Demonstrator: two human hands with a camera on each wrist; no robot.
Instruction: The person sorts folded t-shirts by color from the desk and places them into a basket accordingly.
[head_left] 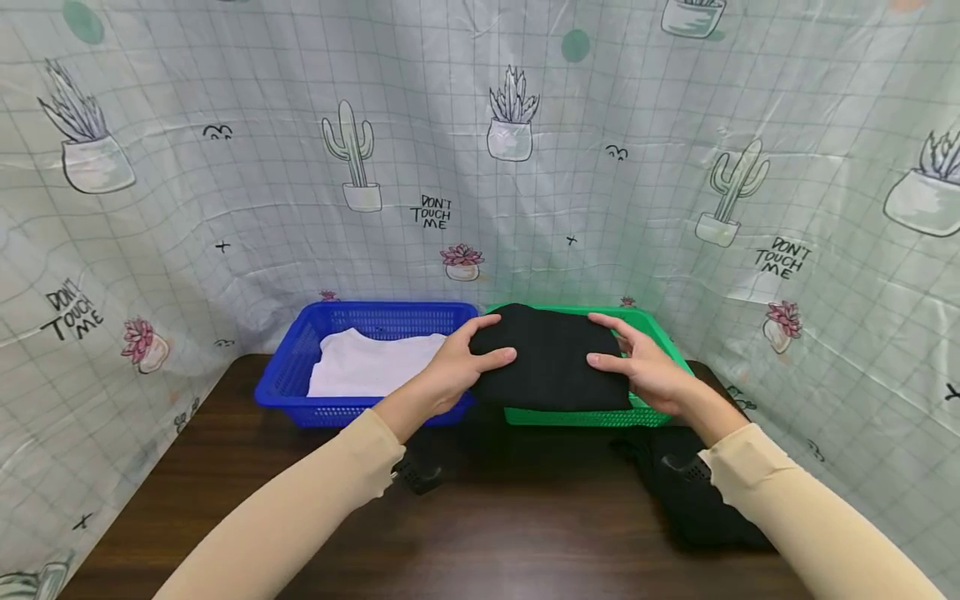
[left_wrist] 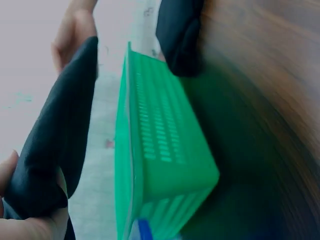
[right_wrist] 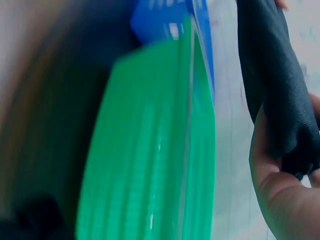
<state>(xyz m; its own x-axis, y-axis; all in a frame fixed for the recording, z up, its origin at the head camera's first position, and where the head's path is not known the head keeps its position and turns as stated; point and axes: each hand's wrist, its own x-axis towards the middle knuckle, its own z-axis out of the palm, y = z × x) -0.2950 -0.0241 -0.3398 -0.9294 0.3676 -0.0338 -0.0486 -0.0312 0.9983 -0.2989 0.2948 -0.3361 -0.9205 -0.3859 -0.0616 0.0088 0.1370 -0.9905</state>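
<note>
Between both hands is a folded black cloth point(head_left: 551, 358), held level by its two ends above the green basket point(head_left: 585, 418). My left hand point(head_left: 457, 362) pinches the left end, thumb on the near face and fingers behind. At the opposite end my right hand point(head_left: 648, 367) grips it the same way. In the left wrist view the folded cloth point(left_wrist: 65, 115) shows its thick layered edge beside the basket's rim. The right wrist view has the cloth point(right_wrist: 280, 75) up over the green basket point(right_wrist: 145, 145), with the thumb and fingers curled round its end.
Left of the green basket stands a blue basket point(head_left: 300, 367) with a folded white cloth point(head_left: 375, 362) inside. Another black cloth point(head_left: 690, 492) lies on the dark wooden table point(head_left: 525, 517) at the right, partly under my forearm. A patterned curtain point(head_left: 420, 150) hangs behind.
</note>
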